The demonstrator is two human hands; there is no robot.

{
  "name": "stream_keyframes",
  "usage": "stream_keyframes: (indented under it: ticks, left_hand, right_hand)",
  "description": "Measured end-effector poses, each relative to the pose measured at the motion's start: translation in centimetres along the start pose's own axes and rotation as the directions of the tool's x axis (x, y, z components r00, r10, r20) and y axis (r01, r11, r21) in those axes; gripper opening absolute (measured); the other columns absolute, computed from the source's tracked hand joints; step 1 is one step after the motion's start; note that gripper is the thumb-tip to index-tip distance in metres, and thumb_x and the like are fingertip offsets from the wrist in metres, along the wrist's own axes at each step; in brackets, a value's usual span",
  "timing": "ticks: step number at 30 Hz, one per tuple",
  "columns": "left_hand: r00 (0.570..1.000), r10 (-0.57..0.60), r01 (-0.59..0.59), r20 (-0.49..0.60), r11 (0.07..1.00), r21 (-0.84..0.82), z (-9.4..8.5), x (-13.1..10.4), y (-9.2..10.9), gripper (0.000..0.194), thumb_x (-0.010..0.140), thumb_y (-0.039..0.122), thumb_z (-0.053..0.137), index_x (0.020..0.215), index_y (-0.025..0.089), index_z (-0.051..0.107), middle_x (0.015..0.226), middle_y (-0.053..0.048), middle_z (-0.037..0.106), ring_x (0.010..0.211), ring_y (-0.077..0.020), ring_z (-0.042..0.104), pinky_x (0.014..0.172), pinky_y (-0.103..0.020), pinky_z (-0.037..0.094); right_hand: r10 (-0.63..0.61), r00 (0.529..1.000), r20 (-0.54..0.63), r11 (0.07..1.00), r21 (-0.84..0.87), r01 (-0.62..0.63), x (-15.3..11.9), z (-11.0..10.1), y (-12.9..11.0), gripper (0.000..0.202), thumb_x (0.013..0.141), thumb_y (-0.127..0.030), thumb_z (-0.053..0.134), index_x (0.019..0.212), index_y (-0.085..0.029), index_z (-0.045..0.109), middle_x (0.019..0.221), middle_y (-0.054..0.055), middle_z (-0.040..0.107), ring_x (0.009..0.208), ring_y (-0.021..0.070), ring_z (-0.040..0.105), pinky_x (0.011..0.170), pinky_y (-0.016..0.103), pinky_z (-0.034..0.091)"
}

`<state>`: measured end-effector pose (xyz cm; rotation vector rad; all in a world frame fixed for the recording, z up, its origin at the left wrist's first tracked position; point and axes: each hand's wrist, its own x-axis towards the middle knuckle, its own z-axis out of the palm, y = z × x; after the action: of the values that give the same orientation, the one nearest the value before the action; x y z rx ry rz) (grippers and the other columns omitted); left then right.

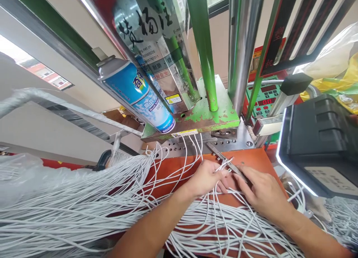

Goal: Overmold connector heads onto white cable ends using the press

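Observation:
My left hand (pixel 208 177) is closed around a few thin white cables, whose ends lie at a narrow metal mold bar (pixel 215 149). The fingers of my right hand (pixel 263 187) are closed on the near end of that bar, which slants across the orange table (pixel 173 168). Small metal connectors seem to sit along the bar; their detail is too small to tell. Loose white cables (pixel 215 220) spread beneath both hands. More white cables (pixel 192 146) run from the table up under the green press plate (pixel 220 112).
A blue and white spray can (pixel 151 101) stands on the press plate. Green and chrome press columns (pixel 204 52) rise behind. At right are a black lamp housing (pixel 321 146) and a control panel (pixel 264 101). A thick cable bundle (pixel 97 205) fills the left.

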<state>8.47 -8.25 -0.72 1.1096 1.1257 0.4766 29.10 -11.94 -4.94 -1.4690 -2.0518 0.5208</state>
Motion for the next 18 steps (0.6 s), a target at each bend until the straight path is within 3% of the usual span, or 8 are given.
stream_keyframes:
  ticks: [3, 5, 8, 10, 13, 16, 18]
  left_hand:
    - [0.981, 0.121, -0.116, -0.152, 0.992, 0.039, -1.1, -0.2, 0.1, 0.046, 0.089, 0.061, 0.064, 0.082, 0.015, 0.06, 0.055, 0.005, 0.05, 0.045, -0.0064, 0.044, 0.045, -0.017, 0.033]
    - [0.982, 0.096, -0.101, -0.162, 0.995, -0.024, -1.5, -0.2, 0.0, 0.044, 0.09, 0.061, 0.063, 0.088, 0.018, 0.056, 0.051, 0.01, 0.041, 0.042, -0.0046, 0.031, 0.042, -0.016, 0.023]
    - [0.991, -0.014, 0.007, -0.133, 0.998, -0.057, -1.4, -0.1, -0.3, 0.042, 0.089, 0.06, 0.063, 0.088, 0.018, 0.054, 0.051, 0.009, 0.045, 0.038, -0.0043, 0.029, 0.039, -0.017, 0.019]
    - [0.983, -0.013, 0.003, -0.184, 0.998, -0.055, -1.3, -0.4, -0.3, 0.039, 0.091, 0.056, 0.062, 0.087, 0.018, 0.056, 0.055, 0.006, 0.051, 0.038, -0.0049, 0.035, 0.038, -0.018, 0.022]
    - [0.957, 0.094, -0.128, -0.274, 0.986, -0.108, -1.3, -1.8, 0.0, 0.035, 0.094, 0.053, 0.061, 0.09, 0.018, 0.058, 0.061, 0.005, 0.053, 0.042, -0.0051, 0.04, 0.039, -0.017, 0.028]
    - [0.924, 0.209, -0.272, -0.32, 0.948, -0.166, -2.1, -3.7, 0.6, 0.033, 0.098, 0.052, 0.06, 0.096, 0.018, 0.061, 0.062, 0.006, 0.051, 0.044, -0.0045, 0.037, 0.04, -0.017, 0.026]
    - [0.882, 0.257, -0.364, -0.396, 0.904, -0.225, -3.2, -4.2, 1.2, 0.032, 0.096, 0.049, 0.065, 0.089, 0.018, 0.059, 0.061, 0.006, 0.049, 0.045, -0.0038, 0.035, 0.041, -0.017, 0.024]
  right_hand:
    - [0.04, 0.997, -0.064, 0.999, -0.034, -0.043, 0.1, 0.1, 0.0, 0.034, 0.105, -0.046, 0.045, 0.116, -0.024, 0.069, 0.108, 0.009, 0.077, 0.088, 0.0256, 0.072, 0.077, 0.038, 0.054]
    - [0.038, 0.998, -0.058, 0.998, -0.057, -0.042, 0.1, 0.2, 0.0, 0.034, 0.104, -0.047, 0.045, 0.117, -0.024, 0.068, 0.107, 0.009, 0.076, 0.091, 0.026, 0.072, 0.079, 0.038, 0.054]
    - [0.011, 0.999, -0.044, 0.997, -0.082, -0.015, 0.2, 0.2, 0.1, 0.033, 0.104, -0.047, 0.046, 0.117, -0.024, 0.067, 0.101, 0.008, 0.074, 0.086, 0.0245, 0.07, 0.078, 0.038, 0.054]
    - [-0.023, 0.999, -0.035, 0.995, -0.095, 0.02, 0.1, 0.2, 0.2, 0.03, 0.105, -0.045, 0.046, 0.114, -0.025, 0.067, 0.098, 0.007, 0.072, 0.084, 0.0233, 0.069, 0.079, 0.037, 0.053]
    - [-0.098, 0.995, -0.028, 0.986, -0.138, 0.093, 0.0, 0.0, 0.4, 0.029, 0.107, -0.04, 0.043, 0.111, -0.023, 0.066, 0.104, 0.009, 0.069, 0.091, 0.0243, 0.067, 0.087, 0.041, 0.053]
    - [-0.182, 0.982, -0.055, 0.967, -0.192, 0.168, 1.1, -0.9, 0.2, 0.038, 0.107, -0.041, 0.041, 0.133, -0.021, 0.06, 0.133, 0.014, 0.062, 0.118, 0.0304, 0.061, 0.103, 0.05, 0.049]
    - [-0.258, 0.964, -0.067, 0.947, -0.217, 0.238, 3.6, -1.5, -0.6, 0.049, 0.107, -0.045, 0.042, 0.147, -0.018, 0.049, 0.15, 0.016, 0.052, 0.136, 0.0335, 0.05, 0.114, 0.054, 0.042]
